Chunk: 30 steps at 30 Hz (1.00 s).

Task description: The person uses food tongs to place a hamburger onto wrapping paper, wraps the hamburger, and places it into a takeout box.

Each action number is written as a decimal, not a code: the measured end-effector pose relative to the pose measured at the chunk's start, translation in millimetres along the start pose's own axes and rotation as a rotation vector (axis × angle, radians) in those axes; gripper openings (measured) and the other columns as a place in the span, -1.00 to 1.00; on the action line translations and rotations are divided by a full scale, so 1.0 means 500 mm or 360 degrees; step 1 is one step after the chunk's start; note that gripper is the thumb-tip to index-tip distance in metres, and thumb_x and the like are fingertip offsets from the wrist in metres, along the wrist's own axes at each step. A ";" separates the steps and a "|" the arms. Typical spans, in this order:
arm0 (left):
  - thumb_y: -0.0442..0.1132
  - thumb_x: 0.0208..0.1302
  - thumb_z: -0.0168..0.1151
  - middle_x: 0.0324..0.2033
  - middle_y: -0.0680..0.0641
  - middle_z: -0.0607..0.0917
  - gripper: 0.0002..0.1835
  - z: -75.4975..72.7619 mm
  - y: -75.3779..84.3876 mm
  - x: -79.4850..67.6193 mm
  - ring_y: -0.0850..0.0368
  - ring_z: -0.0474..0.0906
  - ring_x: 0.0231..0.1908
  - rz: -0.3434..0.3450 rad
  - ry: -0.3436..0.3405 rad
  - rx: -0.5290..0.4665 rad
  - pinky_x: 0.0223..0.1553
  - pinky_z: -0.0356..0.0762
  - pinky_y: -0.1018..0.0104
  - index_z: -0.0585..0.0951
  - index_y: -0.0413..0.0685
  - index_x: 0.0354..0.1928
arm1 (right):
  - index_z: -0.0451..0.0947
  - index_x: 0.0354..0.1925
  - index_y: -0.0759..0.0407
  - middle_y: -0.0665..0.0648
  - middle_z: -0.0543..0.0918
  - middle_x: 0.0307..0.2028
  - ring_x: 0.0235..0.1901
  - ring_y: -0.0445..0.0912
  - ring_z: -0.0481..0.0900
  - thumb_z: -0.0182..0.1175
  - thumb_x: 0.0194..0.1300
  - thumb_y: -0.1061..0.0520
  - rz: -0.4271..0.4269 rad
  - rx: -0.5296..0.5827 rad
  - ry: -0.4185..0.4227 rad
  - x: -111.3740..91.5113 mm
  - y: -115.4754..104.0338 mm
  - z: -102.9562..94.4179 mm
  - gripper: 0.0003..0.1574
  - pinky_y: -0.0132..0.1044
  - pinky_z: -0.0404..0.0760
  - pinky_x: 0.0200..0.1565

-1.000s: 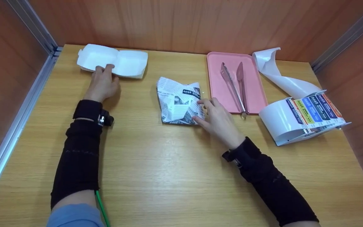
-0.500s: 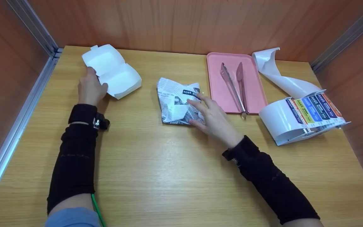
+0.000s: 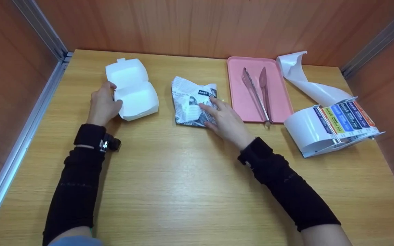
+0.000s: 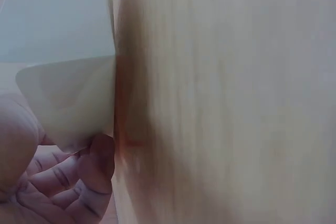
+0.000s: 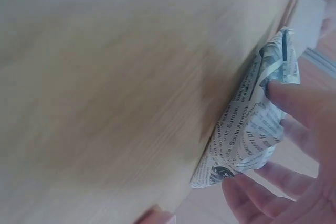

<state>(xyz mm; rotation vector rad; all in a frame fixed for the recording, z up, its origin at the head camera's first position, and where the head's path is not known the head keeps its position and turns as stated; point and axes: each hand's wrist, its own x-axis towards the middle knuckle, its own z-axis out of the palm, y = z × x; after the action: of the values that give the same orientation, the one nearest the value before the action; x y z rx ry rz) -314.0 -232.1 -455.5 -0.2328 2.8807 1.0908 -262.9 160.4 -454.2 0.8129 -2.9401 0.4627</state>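
My left hand (image 3: 103,106) grips the near-left side of a white takeout box (image 3: 135,99), its lid unfolded toward the back of the table. In the left wrist view a corner of that box (image 4: 73,98) sits between thumb and curled fingers. My right hand (image 3: 229,124) holds a newsprint-patterned paper packet (image 3: 186,109) lying at the middle, fingers over the top and thumb at the near-right edge. The right wrist view gives the packet (image 5: 239,140) from the side, with digits spread around it; its contents are hidden.
Right of the packet lies a pink tray (image 3: 234,75) bearing metal tongs (image 3: 255,92). Farther right stands a label dispenser (image 3: 351,118) with a white strip (image 3: 316,89) curling off behind it. Wooden panels (image 3: 197,27) border the wooden table (image 3: 169,191).
The takeout box has turned, then come nearer and to the right with my left hand. My right hand has reached farther over the packet, which has shifted slightly away and left.
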 end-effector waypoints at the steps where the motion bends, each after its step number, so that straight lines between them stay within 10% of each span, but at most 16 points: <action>1: -0.39 0.44 0.15 -0.14 -0.22 0.49 -0.45 0.001 0.001 -0.007 -0.13 0.46 -0.15 0.0010 -0.0006 0.0007 -0.17 0.44 0.12 0.36 -0.27 0.44 | 0.43 0.56 0.00 0.43 0.30 0.58 0.45 0.36 0.46 0.39 0.48 0.00 0.0011 -0.0001 0.0003 0.004 0.002 0.001 -0.23 0.17 0.45 0.49; 11: -0.35 0.29 0.40 -0.22 -0.19 0.54 -0.52 -0.006 0.016 -0.133 -0.07 0.51 -0.26 0.0142 -0.0163 0.0125 -0.29 0.46 0.19 0.42 -0.23 0.17 | 0.40 0.59 -0.03 0.41 0.27 0.60 0.48 0.37 0.42 0.36 0.51 -0.02 0.0085 -0.0027 -0.0028 0.044 0.018 0.001 -0.22 0.19 0.44 0.49; 20: -0.36 0.23 0.54 -0.35 -0.10 0.70 -0.58 0.021 0.063 -0.288 0.07 0.61 -0.39 0.0505 -0.0413 0.0060 -0.40 0.58 0.29 0.50 -0.16 0.01 | 0.41 0.57 -0.04 0.39 0.27 0.60 0.48 0.37 0.42 0.36 0.51 -0.04 0.0122 0.0028 -0.0042 0.067 0.035 -0.007 -0.23 0.22 0.43 0.49; 30: -0.36 0.26 0.53 -0.47 0.03 0.60 -0.68 0.111 0.104 -0.341 0.19 0.50 -0.47 0.0677 -0.0602 0.0015 -0.43 0.50 0.40 0.53 -0.06 -0.13 | 0.49 0.46 0.15 0.35 0.48 0.43 0.41 0.20 0.50 0.28 0.57 -0.06 0.0520 0.0718 0.0097 0.097 0.066 -0.037 -0.36 0.07 0.49 0.45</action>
<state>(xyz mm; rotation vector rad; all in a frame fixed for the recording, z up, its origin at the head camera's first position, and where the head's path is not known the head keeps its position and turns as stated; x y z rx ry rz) -154.1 -136.0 -445.9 0.5513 2.6431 1.0311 -321.9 169.2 -439.0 0.3235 -2.9533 1.1783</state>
